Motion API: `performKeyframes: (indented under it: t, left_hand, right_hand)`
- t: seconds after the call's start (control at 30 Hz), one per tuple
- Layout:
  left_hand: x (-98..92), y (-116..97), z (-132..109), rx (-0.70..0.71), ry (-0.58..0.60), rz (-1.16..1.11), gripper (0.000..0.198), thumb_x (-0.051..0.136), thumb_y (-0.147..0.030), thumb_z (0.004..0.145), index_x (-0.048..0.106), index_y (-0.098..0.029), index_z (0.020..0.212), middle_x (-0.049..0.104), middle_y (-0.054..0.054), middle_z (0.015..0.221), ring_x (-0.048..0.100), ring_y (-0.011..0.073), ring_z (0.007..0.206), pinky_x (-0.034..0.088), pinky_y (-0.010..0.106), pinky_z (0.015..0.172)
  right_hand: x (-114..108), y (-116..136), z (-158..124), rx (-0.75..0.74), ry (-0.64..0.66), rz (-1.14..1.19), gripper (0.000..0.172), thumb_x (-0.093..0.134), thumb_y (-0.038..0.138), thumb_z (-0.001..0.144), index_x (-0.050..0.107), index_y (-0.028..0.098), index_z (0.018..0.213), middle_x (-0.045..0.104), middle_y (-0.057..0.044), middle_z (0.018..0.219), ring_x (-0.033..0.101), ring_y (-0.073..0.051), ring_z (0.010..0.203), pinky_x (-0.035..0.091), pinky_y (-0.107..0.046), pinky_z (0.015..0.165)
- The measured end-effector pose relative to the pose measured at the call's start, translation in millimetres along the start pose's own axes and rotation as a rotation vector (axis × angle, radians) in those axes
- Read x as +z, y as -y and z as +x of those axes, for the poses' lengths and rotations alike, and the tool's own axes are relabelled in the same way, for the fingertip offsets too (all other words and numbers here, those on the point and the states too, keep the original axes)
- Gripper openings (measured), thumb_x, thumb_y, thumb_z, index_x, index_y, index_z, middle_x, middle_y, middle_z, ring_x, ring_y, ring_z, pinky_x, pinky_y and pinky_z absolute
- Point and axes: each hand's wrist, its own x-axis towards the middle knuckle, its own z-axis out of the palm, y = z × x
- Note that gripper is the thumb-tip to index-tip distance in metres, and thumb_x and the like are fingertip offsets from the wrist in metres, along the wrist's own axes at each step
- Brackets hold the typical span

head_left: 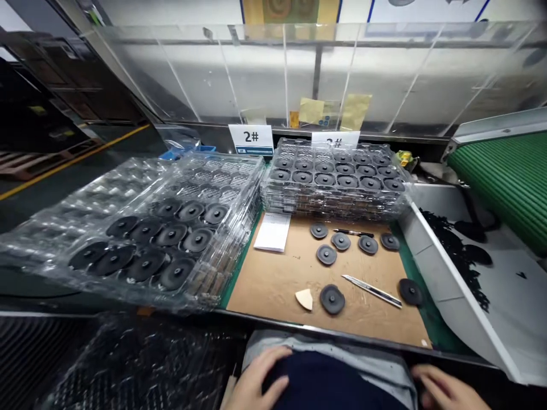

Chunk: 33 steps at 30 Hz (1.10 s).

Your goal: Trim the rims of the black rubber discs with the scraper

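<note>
My left hand [255, 380] lies flat on my lap at the bottom edge, fingers spread over dark cloth, holding nothing. My right hand [447, 390] rests low at the bottom right, fingers partly curled, nothing visible in it. Both hands are well short of the brown cardboard mat [273, 285]. On the mat lie several black round discs [332, 298], a utility knife [371, 290], a black pen [352, 232] and a small cream wedge [305, 298].
A stack of clear blister trays [141, 239] partly filled with black discs sits on the left. Another filled stack [337, 179] stands at the back. A white paper pad [273, 230], a white chute [470, 285] with black scraps, and a green conveyor belt [508, 176] are at hand.
</note>
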Motion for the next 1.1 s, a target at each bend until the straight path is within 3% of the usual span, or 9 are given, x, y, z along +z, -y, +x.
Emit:
performKeyframes:
  t: [0.07, 0.17, 0.27, 0.4, 0.57, 0.73, 0.83, 0.93, 1.1]
  left_hand:
    - [11.2, 26.9, -12.1, 0.040, -0.069, 0.177, 0.026, 0.063, -0.029, 0.074, 0.067, -0.028, 0.100, 0.069, 0.006, 0.104, 0.064, 0.0244, 0.099, 0.052, 0.036, 0.087]
    - [19.7, 55.2, -19.2, 0.006, -0.169, 0.217, 0.013, 0.055, -0.031, 0.081, 0.066, -0.023, 0.078, 0.067, 0.004, 0.077, 0.065, 0.0203, 0.076, 0.054, 0.029, 0.071]
    - [14.1, 65.5, -23.9, -0.038, -0.262, 0.196, 0.020, 0.048, -0.034, 0.086, 0.062, -0.022, 0.080, 0.064, 0.004, 0.078, 0.064, 0.0187, 0.076, 0.052, 0.027, 0.071]
    - [1.0, 76.9, -43.7, -0.078, -0.349, 0.131, 0.029, 0.042, -0.042, 0.088, 0.063, -0.023, 0.079, 0.064, 0.004, 0.077, 0.064, 0.0168, 0.070, 0.050, 0.024, 0.067]
    - [-14.6, 88.5, -56.8, -0.175, -0.470, 0.008, 0.041, 0.044, -0.054, 0.084, 0.062, -0.023, 0.066, 0.059, 0.002, 0.062, 0.060, 0.0164, 0.059, 0.048, 0.023, 0.059]
    - [-24.7, 41.2, -19.2, -0.236, -0.499, -0.198, 0.035, 0.044, -0.045, 0.088, 0.060, -0.018, 0.072, 0.059, 0.003, 0.068, 0.058, 0.0168, 0.067, 0.050, 0.026, 0.065]
    - [-15.9, -5.3, 20.2, -0.173, -0.390, -0.384, 0.035, 0.044, -0.047, 0.088, 0.060, -0.019, 0.104, 0.065, 0.009, 0.095, 0.064, 0.0199, 0.087, 0.052, 0.030, 0.077]
    - [-5.9, -42.6, 57.4, -0.050, -0.236, -0.751, 0.066, 0.056, -0.058, 0.075, 0.040, -0.027, 0.131, 0.047, 0.014, 0.135, 0.054, 0.0273, 0.116, 0.046, 0.039, 0.095]
    - [-4.8, -68.2, 87.2, -0.096, 0.062, -1.191, 0.071, 0.077, -0.041, 0.062, 0.049, -0.026, 0.125, 0.050, 0.013, 0.131, 0.058, 0.0288, 0.110, 0.045, 0.037, 0.094]
  right_hand:
    - [15.9, 28.1, 25.1, -0.171, 0.050, -0.023, 0.035, 0.044, 0.045, 0.088, 0.059, 0.025, 0.113, 0.066, -0.002, 0.081, 0.062, -0.015, 0.062, 0.053, -0.026, 0.059]
    - [52.5, 79.1, 56.4, -0.351, -0.038, -0.086, 0.055, 0.048, 0.047, 0.083, 0.044, 0.022, 0.132, 0.061, -0.007, 0.104, 0.062, -0.021, 0.084, 0.052, -0.032, 0.075]
    - [89.2, 115.2, 70.5, -0.391, -0.082, -0.149, 0.071, 0.061, 0.045, 0.074, 0.038, 0.019, 0.136, 0.054, -0.013, 0.107, 0.053, -0.031, 0.101, 0.047, -0.045, 0.084]
    - [110.9, 124.8, 73.4, -0.441, -0.104, -0.189, 0.054, 0.059, 0.038, 0.075, 0.049, 0.016, 0.124, 0.052, -0.015, 0.100, 0.049, -0.035, 0.098, 0.043, -0.053, 0.083]
    - [104.2, 114.0, 75.5, -0.503, -0.055, -0.123, 0.047, 0.058, 0.035, 0.076, 0.048, 0.018, 0.119, 0.050, -0.013, 0.106, 0.049, -0.033, 0.102, 0.044, -0.051, 0.086]
    - [87.2, 129.0, 75.1, -0.559, 0.068, 0.001, 0.049, 0.057, 0.038, 0.080, 0.042, 0.022, 0.123, 0.051, -0.010, 0.110, 0.054, -0.026, 0.103, 0.048, -0.041, 0.086]
    - [75.1, 153.6, 73.9, -0.608, 0.181, 0.065, 0.053, 0.061, 0.041, 0.078, 0.042, 0.024, 0.125, 0.050, -0.008, 0.118, 0.054, -0.022, 0.106, 0.049, -0.032, 0.087]
    - [63.4, 179.6, 72.9, -0.675, 0.292, 0.144, 0.062, 0.067, 0.044, 0.073, 0.044, 0.023, 0.126, 0.046, -0.010, 0.125, 0.050, -0.024, 0.114, 0.046, -0.034, 0.095]
    - [51.9, 205.1, 68.5, -0.673, 0.328, 0.194, 0.068, 0.070, 0.046, 0.070, 0.045, 0.025, 0.129, 0.043, -0.011, 0.131, 0.043, -0.027, 0.123, 0.042, -0.039, 0.101]
